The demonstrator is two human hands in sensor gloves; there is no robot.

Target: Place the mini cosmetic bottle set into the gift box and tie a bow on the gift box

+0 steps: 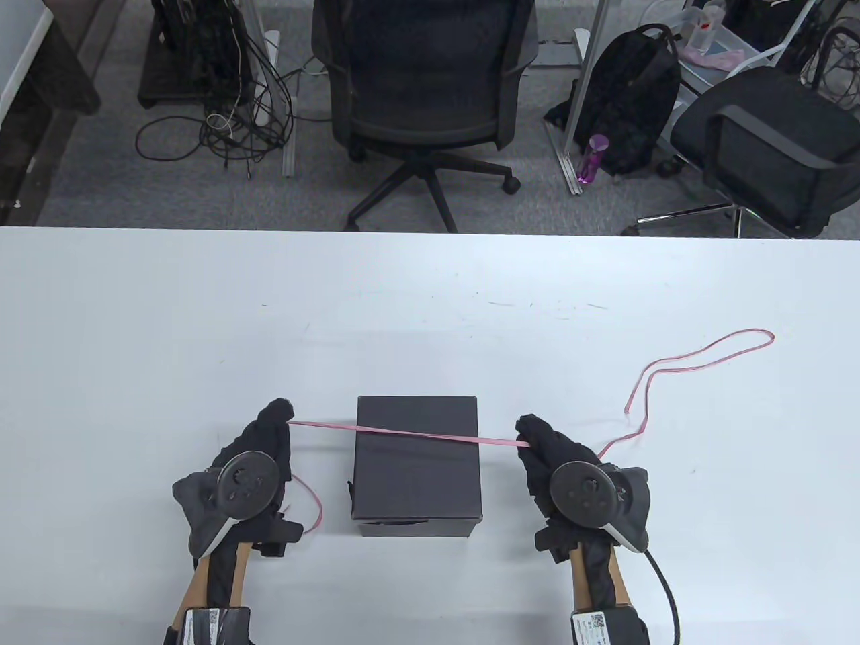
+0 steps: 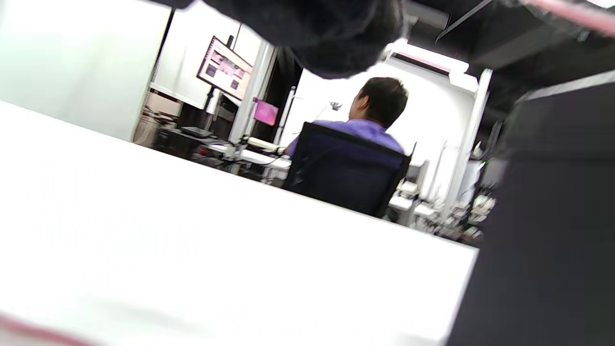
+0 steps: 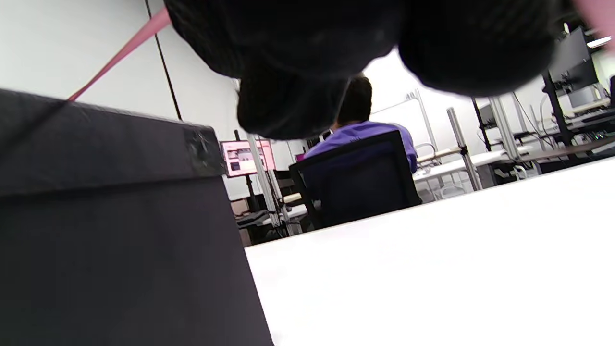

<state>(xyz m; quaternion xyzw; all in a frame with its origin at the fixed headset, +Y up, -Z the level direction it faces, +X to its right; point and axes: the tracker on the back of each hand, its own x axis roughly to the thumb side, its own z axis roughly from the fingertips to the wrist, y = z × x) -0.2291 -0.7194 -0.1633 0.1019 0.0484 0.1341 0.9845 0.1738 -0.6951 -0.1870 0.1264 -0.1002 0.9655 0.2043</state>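
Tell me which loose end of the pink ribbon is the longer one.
The end trailing from the right hand: this part of the ribbon loops far across the table. The end at the left hand only curls briefly beside it.

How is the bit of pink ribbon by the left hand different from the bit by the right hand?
The ribbon tail beside the left hand is short: a small curl near the wrist. The tail beside the right hand is much longer, snaking away in a big loop across the table. Both belong to one pink ribbon, pinched by each hand and stretched straight over the closed black gift box.
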